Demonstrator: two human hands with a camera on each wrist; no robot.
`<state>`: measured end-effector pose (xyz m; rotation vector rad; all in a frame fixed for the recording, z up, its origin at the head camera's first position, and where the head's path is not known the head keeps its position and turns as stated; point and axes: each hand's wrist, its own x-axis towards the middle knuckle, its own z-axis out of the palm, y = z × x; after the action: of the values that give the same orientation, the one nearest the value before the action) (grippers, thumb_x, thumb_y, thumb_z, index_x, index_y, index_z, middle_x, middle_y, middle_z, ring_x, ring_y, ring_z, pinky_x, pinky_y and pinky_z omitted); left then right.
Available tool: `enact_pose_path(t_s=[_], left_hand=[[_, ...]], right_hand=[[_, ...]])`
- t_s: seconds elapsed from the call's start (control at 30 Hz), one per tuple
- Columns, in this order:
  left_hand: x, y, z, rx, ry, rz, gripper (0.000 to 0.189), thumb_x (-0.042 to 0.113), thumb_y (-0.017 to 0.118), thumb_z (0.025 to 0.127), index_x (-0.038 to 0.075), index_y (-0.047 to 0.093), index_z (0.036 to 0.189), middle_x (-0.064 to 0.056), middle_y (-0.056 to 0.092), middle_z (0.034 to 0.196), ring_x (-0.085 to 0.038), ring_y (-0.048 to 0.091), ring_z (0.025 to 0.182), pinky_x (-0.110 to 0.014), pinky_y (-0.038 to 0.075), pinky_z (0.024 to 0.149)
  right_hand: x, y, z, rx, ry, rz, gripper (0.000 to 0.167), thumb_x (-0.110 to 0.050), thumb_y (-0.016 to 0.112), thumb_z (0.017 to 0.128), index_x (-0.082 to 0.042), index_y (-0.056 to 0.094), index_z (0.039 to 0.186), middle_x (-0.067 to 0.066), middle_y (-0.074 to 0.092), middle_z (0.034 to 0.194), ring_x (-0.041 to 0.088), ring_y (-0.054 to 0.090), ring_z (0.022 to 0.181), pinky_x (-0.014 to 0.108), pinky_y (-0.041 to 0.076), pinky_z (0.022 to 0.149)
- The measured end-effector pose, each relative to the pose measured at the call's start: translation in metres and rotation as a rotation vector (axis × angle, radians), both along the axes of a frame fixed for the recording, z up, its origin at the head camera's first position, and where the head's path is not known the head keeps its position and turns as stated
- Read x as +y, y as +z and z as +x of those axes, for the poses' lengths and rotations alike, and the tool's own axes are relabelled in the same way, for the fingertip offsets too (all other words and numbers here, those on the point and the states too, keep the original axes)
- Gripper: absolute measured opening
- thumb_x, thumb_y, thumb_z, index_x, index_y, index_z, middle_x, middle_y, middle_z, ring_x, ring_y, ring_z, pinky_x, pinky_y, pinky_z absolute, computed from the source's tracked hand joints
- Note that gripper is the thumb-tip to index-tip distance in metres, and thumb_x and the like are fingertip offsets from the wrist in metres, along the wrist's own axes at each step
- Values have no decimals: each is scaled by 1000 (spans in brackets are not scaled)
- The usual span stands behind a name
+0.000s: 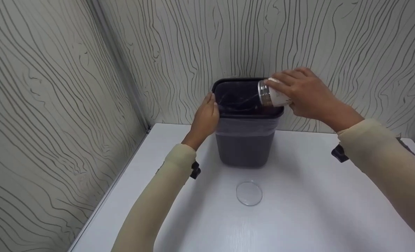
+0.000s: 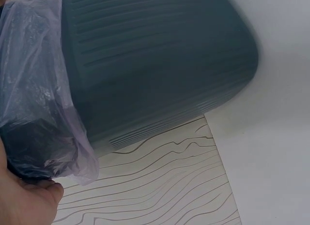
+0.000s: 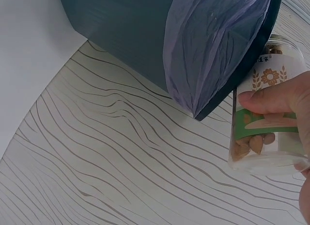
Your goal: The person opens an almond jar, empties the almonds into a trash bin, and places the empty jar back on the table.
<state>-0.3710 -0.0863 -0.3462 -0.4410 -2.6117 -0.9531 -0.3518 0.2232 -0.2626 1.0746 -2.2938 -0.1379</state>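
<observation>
My right hand [image 1: 309,92] grips a clear jar [image 1: 277,98], tipped on its side with its mouth over the opening of a dark trash bin [image 1: 246,147]. In the right wrist view the jar bears a white and green label [image 3: 266,72], and brown nuts [image 3: 255,143] show through its wall near the base. My left hand [image 1: 206,117] holds the bin's rim at its left side. The left wrist view shows those fingers [image 2: 46,188] at the rim, over a thin purplish liner [image 2: 36,65] folded down outside the bin.
A clear round lid [image 1: 249,193] lies on the white table [image 1: 284,217] in front of the bin. Behind the bin rises a wall with a wood-grain line pattern [image 1: 193,42], and a similar panel [image 1: 53,105] stands along the left side.
</observation>
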Motion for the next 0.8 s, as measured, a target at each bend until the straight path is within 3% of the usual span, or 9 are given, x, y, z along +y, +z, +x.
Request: enact_pose_path(t_s=[0.8], left_hand=[[-2, -1, 0, -5, -20, 10, 54, 23, 26, 111, -7, 27, 156, -19, 23, 165, -27, 21, 153, -36, 21, 123]], right_hand=[[-2, 2, 0, -16, -10, 26, 97, 11, 84, 64, -15, 48, 150, 19, 52, 146, 44, 48, 132, 62, 33, 110]])
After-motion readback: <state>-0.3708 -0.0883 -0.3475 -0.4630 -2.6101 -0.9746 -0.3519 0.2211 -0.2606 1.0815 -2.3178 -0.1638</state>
